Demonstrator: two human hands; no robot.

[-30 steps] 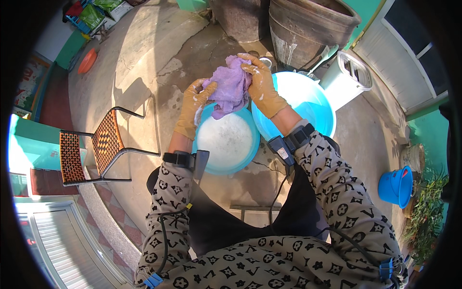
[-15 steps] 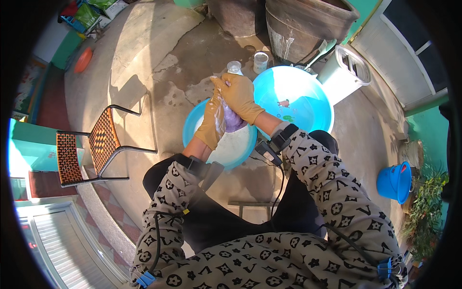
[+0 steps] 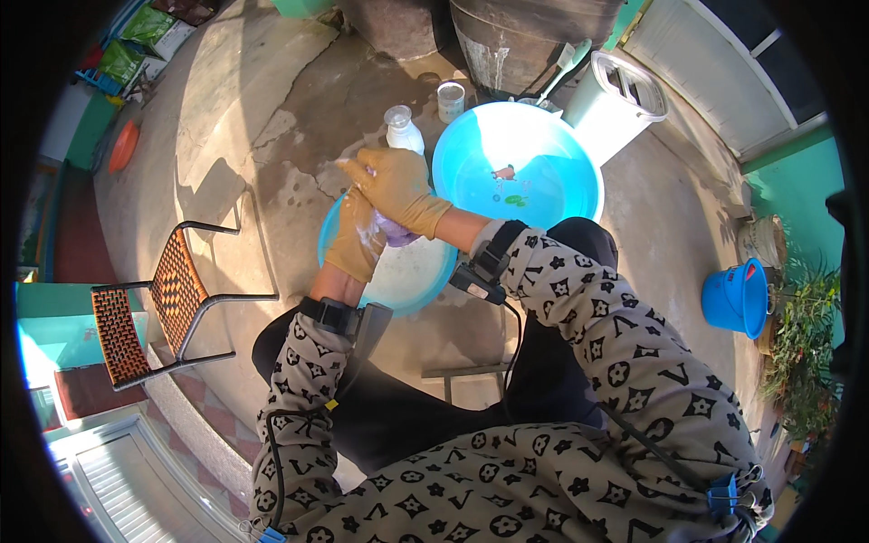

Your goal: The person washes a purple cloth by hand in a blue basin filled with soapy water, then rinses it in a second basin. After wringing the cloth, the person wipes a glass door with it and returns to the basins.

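My two gloved hands meet above a blue basin of cloudy, soapy water. The right hand lies over the left, its fingers bent round a wet purple cloth. Below it my left hand is closed on the same cloth, with white suds on its tan glove. Most of the cloth is hidden between the hands; a bunched end shows beneath the right palm. Just beyond the hands stands a white bottle.
A larger blue basin with clear water sits to the right. Behind are a white tub, a white bucket and large brown vats. A woven chair stands left; a blue bucket is far right.
The view has shifted, so the surroundings sit differently in the picture. Both hands stay closed together on the cloth; the right has slid further over the left, and less purple shows.
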